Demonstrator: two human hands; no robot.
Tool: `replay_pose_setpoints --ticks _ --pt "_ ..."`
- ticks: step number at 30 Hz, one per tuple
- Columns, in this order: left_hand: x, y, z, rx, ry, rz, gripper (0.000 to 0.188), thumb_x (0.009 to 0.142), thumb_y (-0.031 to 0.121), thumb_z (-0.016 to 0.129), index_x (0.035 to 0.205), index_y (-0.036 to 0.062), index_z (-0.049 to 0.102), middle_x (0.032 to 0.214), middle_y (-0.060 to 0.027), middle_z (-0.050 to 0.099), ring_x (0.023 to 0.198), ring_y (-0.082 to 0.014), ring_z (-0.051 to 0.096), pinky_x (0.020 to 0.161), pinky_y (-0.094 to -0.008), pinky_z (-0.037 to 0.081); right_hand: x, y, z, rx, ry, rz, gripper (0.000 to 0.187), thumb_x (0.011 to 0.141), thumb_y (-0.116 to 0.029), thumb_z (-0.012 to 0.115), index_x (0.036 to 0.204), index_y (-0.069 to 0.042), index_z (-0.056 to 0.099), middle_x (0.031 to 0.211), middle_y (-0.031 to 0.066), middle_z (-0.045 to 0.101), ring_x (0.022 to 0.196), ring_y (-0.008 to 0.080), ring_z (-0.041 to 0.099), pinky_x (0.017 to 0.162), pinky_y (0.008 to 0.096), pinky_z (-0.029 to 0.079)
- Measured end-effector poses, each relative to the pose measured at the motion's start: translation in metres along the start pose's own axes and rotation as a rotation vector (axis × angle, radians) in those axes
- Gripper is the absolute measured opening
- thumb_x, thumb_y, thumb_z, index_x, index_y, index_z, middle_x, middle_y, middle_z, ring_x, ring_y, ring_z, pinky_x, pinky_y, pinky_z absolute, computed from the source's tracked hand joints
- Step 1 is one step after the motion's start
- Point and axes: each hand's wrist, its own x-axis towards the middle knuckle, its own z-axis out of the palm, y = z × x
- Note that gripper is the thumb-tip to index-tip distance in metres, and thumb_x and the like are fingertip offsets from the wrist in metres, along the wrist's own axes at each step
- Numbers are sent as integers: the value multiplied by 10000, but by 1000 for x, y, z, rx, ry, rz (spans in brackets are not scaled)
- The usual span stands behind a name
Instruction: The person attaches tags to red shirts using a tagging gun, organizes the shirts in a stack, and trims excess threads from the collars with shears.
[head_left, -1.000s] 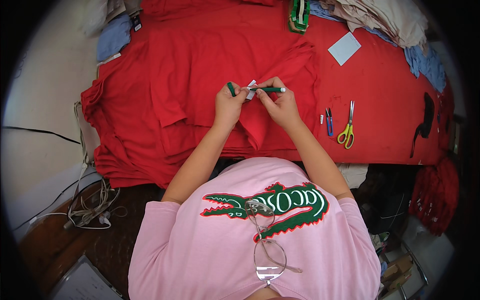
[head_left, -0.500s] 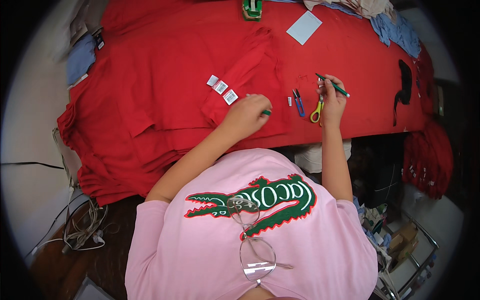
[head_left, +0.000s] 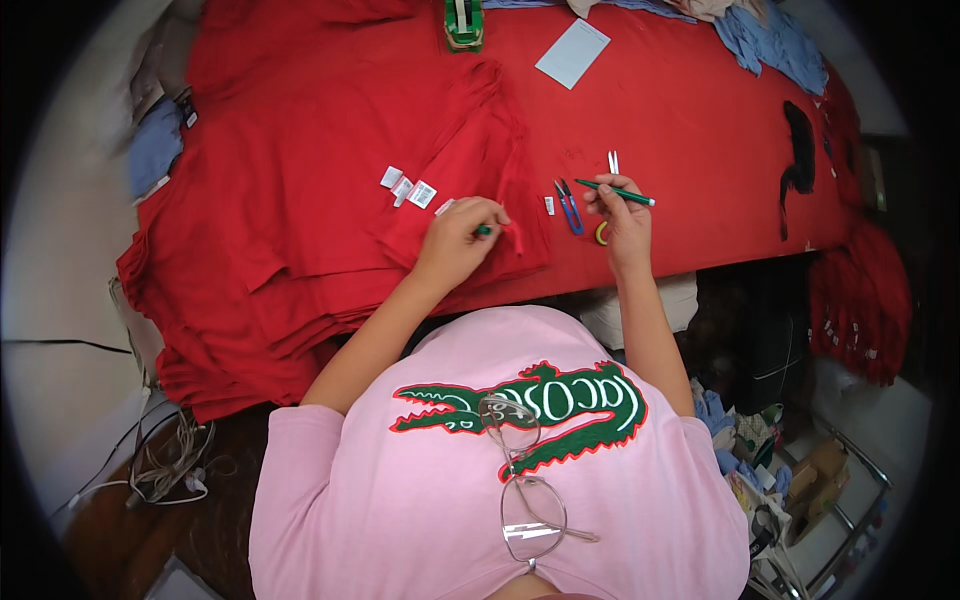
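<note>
My right hand holds a slim green marker pen between thumb and fingers, its dark tip pointing left and its white end right. My left hand is closed over the right part of a red garment. A small green piece, looking like the pen's cap, shows in that hand, and red cloth rises at its fingertips. Several white tags lie on the garment beside it. Close to my right hand are blue thread snips and scissors with yellow handles, partly hidden by the hand.
Red cloth covers the table. A white card and a green tape dispenser are at the back. Black cloth strips lie at the right. Blue cloth is at the far right corner. Tangled cables hang at lower left.
The view has shifted, so the table items appear farther left. Red cloth now stands up at my left hand's fingertips. My right hand still holds the pen, now lying flatter.
</note>
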Motion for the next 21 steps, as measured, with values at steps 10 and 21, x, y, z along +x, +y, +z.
replay_pose_setpoints --ticks 10,21 --pt "-48 -42 -101 98 343 -259 298 861 -138 605 740 51 409 963 -98 760 962 -201 694 938 -346 507 49 61 177 322 -391 250 133 1043 -89 590 1149 -26 641 945 89 721 849 154 685 826 294 559" --pt "-6 -60 -54 425 352 -143 214 869 52 762 852 22 550 884 -132 706 802 -258 694 807 -373 546 56 74 183 276 -312 175 129 1047 -101 618 1152 -26 625 950 90 720 864 154 697 820 294 577"
